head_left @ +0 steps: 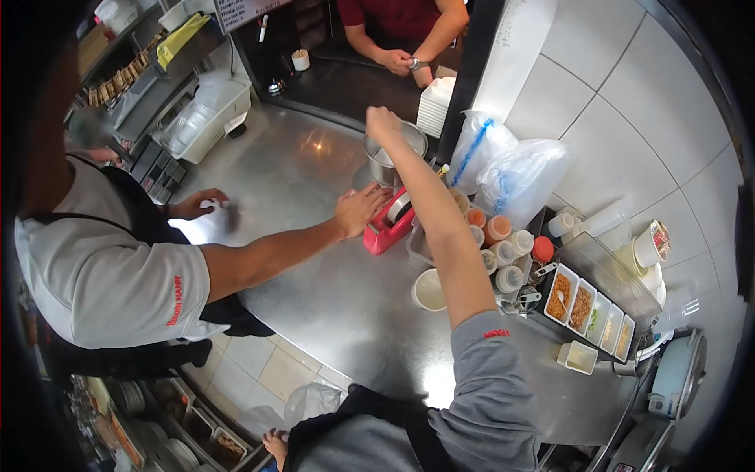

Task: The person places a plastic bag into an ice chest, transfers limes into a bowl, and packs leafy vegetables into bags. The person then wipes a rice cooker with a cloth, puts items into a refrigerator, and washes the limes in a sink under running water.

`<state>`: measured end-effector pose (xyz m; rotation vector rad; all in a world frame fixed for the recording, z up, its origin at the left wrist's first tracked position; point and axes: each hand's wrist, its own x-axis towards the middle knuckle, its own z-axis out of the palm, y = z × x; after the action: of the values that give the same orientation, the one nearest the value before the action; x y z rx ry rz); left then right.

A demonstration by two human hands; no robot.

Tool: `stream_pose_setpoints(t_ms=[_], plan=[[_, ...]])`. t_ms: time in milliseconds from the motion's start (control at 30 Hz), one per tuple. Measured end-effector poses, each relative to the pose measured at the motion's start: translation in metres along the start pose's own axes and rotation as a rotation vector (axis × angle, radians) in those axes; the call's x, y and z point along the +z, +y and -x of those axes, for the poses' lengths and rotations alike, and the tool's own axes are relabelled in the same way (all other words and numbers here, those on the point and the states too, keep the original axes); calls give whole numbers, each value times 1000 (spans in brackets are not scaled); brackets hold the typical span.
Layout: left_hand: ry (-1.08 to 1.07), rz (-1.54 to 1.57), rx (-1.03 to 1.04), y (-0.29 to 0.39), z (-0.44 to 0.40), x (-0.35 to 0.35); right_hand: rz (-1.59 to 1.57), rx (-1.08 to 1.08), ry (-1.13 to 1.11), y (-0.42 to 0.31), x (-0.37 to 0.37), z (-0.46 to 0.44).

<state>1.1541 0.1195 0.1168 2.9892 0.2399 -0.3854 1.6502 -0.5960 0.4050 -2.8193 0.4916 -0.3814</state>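
Observation:
My right hand (382, 126) is closed over the rim of a round metal pot (383, 175) at the back of the steel counter; what its fingers hold is hidden. Low in the view, my left hand (275, 447) hangs beside the counter edge, fingers slightly apart, near a clear plastic bag (311, 403). A red tape dispenser (385, 234) stands below the pot, with a co-worker's hand (362, 209) on it. Sauce bottles (503, 252) and a white bowl (429, 290) are beside my right forearm.
A co-worker in a white shirt (102, 291) stands at the left, other hand blurred near something white. Across the serving window, a person in red (393, 16) leans on the ledge. Topping trays (582, 307), plastic bags (523, 169) and a small container (578, 358) are at the right.

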Motion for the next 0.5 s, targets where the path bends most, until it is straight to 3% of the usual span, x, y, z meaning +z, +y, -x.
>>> stream_pose_setpoints(t_ms=[33, 100, 167, 233, 367, 467, 500], plan=[[-33, -26, 6, 11, -2, -13, 12, -72, -16, -14, 6, -1], [-61, 0, 0, 40, -9, -36, -64, -50, -747, -36, 24, -2], [-63, 101, -59, 70, -14, -68, 202, -301, -869, -41, 41, 20], [-34, 301, -173, 103, -17, -95, 339, -279, -1230, -35, 100, 8], [32, 427, -187, 88, -18, -69, 489, -55, -992, -57, 99, 30], [16, 457, -119, 89, -20, -67, 643, 2, -1068, -84, 72, 34], [7, 474, -82, 90, -21, -71, 535, -31, -937, -87, 65, 35]])
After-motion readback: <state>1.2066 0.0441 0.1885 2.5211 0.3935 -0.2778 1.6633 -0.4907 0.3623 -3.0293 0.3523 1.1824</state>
